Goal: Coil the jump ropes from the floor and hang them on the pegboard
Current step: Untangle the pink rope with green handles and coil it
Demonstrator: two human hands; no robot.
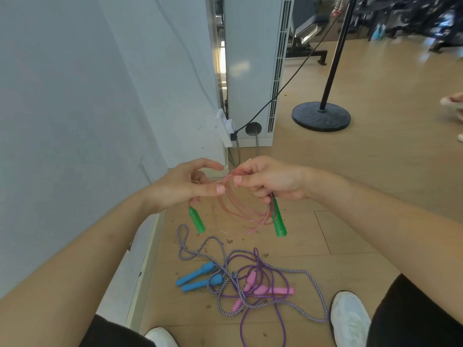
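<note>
head view: both forearms reach forward at about the same height, hands close together over the floor (363,196), not touching.
right hand (273,181): knuckles up, fingers curled tight around the gathered top of the pink rope (240,211), thumb tip pressed against the bundle. coils hang below the fist in several loose loops, clear of the floor. right green handle (279,221) hangs nearly upright under this fist, beside the loops.
left hand (180,186): palm turned toward the right hand, forefinger and thumb stretched out and apart, strands running from the right fist in between them; lower fingers curled behind, holding the strands. left green handle (197,220) dangles below the palm, tilted.
on the floor near the white shoes (350,316): striped rope (234,276) with blue handles (198,272) and purple rope (255,255) with pink handles (278,291), tangled together, uncoiled.
pale wall (75,108) runs along the left.
</note>
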